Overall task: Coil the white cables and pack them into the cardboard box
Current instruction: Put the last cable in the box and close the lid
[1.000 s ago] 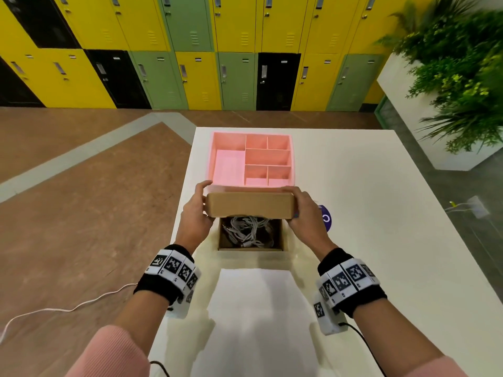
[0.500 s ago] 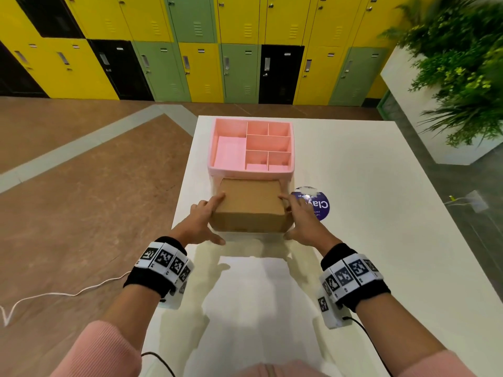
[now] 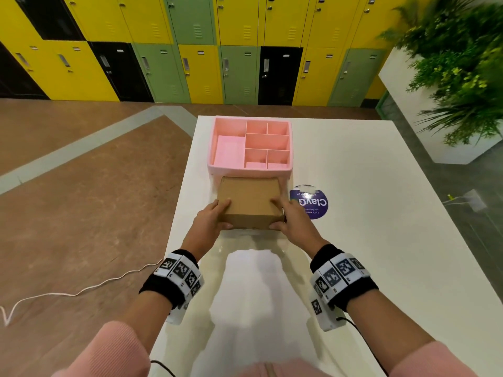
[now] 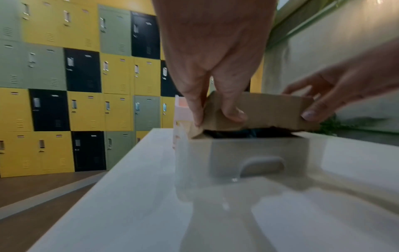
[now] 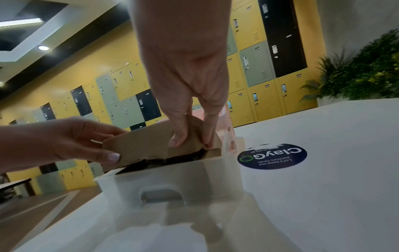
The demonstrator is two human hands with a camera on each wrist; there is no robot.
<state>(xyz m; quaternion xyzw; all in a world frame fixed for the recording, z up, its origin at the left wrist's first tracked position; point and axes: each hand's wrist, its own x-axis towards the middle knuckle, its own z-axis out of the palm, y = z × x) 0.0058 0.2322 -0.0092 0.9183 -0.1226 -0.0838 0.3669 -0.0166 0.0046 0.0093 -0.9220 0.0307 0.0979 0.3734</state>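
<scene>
The brown cardboard box (image 3: 249, 202) sits in a clear plastic drawer (image 4: 257, 153) pulled out in front of the pink organizer (image 3: 250, 171). Its lid is folded down, with a dark gap left along the front edge in both wrist views. My left hand (image 3: 215, 216) pinches the lid's front left corner, thumb on the front lip. At the front right corner my right hand (image 3: 288, 216) grips the lid the same way, fingers on top. The white cables are hidden inside the box.
The organizer's top compartments hold nothing I can see. A round blue sticker (image 3: 310, 202) lies on the white table (image 3: 367, 213) right of the box. A thin white cord (image 3: 81, 291) trails on the floor at left. Lockers and a planter stand beyond.
The lid stood upright a second ago with the cables showing. Both hands have swung it forward and down over the box, and the cables are now covered.
</scene>
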